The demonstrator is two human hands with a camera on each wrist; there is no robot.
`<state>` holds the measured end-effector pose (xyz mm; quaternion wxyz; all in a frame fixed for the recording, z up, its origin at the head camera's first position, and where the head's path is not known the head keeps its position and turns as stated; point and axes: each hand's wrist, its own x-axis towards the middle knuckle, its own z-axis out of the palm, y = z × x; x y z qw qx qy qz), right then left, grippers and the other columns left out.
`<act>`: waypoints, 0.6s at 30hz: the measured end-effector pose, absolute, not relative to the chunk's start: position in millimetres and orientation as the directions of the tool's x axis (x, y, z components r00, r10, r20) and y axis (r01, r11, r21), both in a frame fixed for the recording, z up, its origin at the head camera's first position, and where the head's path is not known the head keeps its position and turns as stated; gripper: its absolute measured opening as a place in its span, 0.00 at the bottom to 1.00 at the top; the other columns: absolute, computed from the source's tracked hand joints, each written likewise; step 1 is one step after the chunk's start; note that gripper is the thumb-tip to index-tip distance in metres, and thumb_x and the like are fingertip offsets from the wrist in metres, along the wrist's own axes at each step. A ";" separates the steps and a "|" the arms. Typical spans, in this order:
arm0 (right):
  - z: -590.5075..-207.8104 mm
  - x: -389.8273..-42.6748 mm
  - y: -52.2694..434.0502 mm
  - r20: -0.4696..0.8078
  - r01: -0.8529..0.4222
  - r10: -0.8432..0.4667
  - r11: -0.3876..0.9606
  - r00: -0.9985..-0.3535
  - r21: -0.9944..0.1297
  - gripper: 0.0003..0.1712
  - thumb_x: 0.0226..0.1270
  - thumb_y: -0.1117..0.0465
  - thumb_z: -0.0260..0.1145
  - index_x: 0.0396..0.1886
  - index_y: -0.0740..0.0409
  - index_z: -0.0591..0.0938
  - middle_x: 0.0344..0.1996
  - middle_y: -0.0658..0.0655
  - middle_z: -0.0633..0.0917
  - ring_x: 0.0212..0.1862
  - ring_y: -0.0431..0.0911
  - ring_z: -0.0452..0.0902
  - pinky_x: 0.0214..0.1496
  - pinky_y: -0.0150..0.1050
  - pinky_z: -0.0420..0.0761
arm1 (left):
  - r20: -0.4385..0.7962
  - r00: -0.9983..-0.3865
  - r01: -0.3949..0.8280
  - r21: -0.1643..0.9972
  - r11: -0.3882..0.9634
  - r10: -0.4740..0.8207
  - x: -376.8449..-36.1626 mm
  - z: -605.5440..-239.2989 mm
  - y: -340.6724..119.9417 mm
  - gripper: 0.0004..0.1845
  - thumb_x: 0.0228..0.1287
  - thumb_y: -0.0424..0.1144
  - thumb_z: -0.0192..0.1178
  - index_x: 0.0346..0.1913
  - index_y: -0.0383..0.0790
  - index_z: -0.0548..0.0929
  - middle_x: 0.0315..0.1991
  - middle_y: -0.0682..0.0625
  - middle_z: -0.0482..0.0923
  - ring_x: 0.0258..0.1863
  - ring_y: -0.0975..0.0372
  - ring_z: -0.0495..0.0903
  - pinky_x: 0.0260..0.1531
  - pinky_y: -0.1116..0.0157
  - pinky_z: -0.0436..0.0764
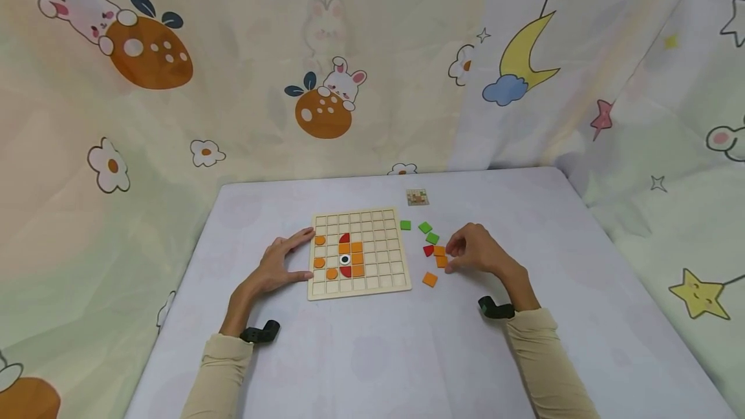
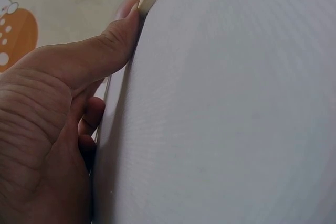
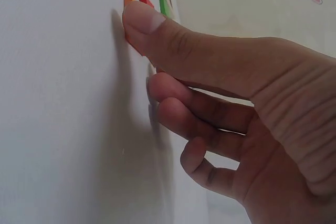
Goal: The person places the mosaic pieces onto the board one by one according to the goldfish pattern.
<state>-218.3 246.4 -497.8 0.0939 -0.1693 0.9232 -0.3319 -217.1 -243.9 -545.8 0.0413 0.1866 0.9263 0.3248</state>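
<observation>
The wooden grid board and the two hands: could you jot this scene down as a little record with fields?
Board: pale wooden grid board holding orange and red tiles
Left hand: rests on the board's left edge
Right hand: pinches a small orange square tile
Loose tiles: green squares, another orange square
Surface: pale lilac tablecloth

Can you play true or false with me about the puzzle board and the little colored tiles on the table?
1. The left hand touches the left edge of the wooden board. True.
2. The right hand rests on the board. False: it is off to the board's right, at an orange tile.
3. Three green tiles lie loose on the table. True.
4. The board is completely filled. False: most squares are bare.
5. A black-and-white eye piece sits on the board. True.
</observation>
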 end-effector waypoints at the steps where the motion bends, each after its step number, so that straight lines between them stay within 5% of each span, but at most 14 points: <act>1: -498.0 -217.5 247.2 -0.067 -0.243 -0.371 0.724 -0.926 -0.646 0.20 0.39 0.56 0.87 0.32 0.57 0.89 0.27 0.52 0.87 0.30 0.44 0.76 0.34 0.34 0.79 | 0.045 -0.927 0.319 0.617 0.719 0.373 -217.0 -545.5 -243.9 0.54 0.46 0.62 0.77 0.77 0.58 0.65 0.80 0.58 0.57 0.51 0.60 0.63 0.49 0.56 0.61; 18: -502.4 -212.3 244.1 -0.062 -0.257 -0.382 0.723 -0.922 -0.642 0.14 0.43 0.58 0.85 0.31 0.54 0.90 0.23 0.49 0.85 0.27 0.43 0.75 0.31 0.33 0.77 | 0.044 -0.926 0.321 0.616 0.719 0.375 -216.5 -544.6 -243.8 0.53 0.46 0.62 0.77 0.77 0.58 0.64 0.80 0.58 0.57 0.51 0.60 0.63 0.50 0.55 0.60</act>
